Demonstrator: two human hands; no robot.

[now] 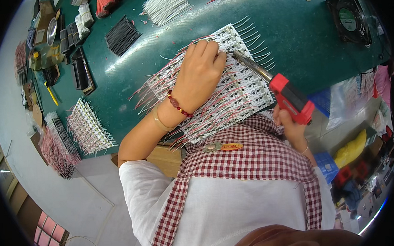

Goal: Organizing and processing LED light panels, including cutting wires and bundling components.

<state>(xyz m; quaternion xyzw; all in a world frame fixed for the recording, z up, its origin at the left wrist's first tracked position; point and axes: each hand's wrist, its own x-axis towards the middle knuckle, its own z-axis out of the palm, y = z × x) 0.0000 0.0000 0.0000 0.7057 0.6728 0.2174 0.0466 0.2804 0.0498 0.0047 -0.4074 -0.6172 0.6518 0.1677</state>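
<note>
A white panel of small circuit boards (243, 85) lies at the table's near edge, with rows of red and white wires soldered across it and trailing off its left side. My left hand (203, 63) rests over the panel's upper part, fingers closed in a pinch; what they hold is hidden. My right hand (290, 125) grips a red and black soldering gun (290, 97) by its handle. Its metal barrel points up and left, and the dark tip is at the boards just beside my left fingertips. White wires stick out past the panel's upper right edge.
On the green table (296, 39) lie bundles of black wires (123, 35), white wires (168, 7) and red wires (106, 4). A black fan (348, 19) stands far right. Another wired board panel (89, 127) lies left, beside a red-and-white wire bundle (57, 151). Blue bins (326, 165) sit lower right.
</note>
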